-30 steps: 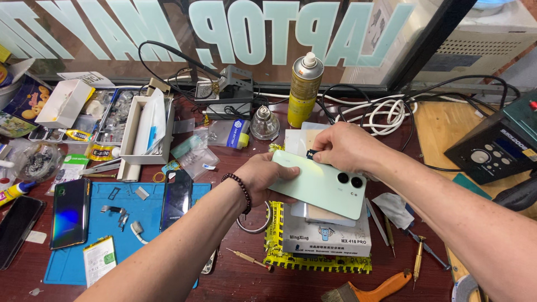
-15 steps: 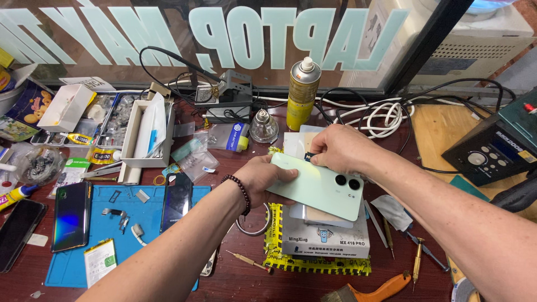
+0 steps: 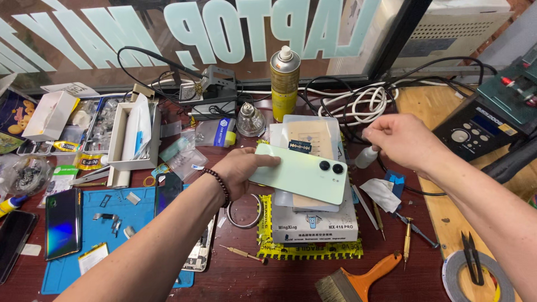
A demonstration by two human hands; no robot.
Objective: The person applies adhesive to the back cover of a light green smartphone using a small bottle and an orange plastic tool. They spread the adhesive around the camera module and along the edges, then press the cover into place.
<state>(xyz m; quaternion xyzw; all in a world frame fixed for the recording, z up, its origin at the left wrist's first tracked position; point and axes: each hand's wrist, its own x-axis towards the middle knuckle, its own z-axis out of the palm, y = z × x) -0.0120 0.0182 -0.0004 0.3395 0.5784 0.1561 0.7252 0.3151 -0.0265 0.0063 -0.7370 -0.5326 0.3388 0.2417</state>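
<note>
The left hand (image 3: 240, 173) holds a pale green phone (image 3: 299, 173) back side up, above a white box (image 3: 313, 221) on the counter (image 3: 246, 277). Its grip is closed on the phone's left short end, fingers on top and the palm below. The phone's long axis runs left to right, tilted slightly down toward the right, with its two round camera lenses near the right end.

The right hand (image 3: 403, 140) hangs up and to the right of the phone, apart from it, just past the lens end. Its fingers are curled with thumb and fingertips pinched together; whether they pinch something small I cannot tell. So the phone lies down and to the left of the right hand, and the left hand is the one on it.

The phone's back is smooth, matte and mint coloured, with rounded corners and no case. Behind it lies a stack of clear sheets (image 3: 310, 131) with a razor blade (image 3: 300, 146) on top. A yellow spray can (image 3: 285, 84) stands behind, a small white bottle (image 3: 366, 157) lies below the right hand, and a blue mat (image 3: 100, 223) with small parts lies to the left.
</note>
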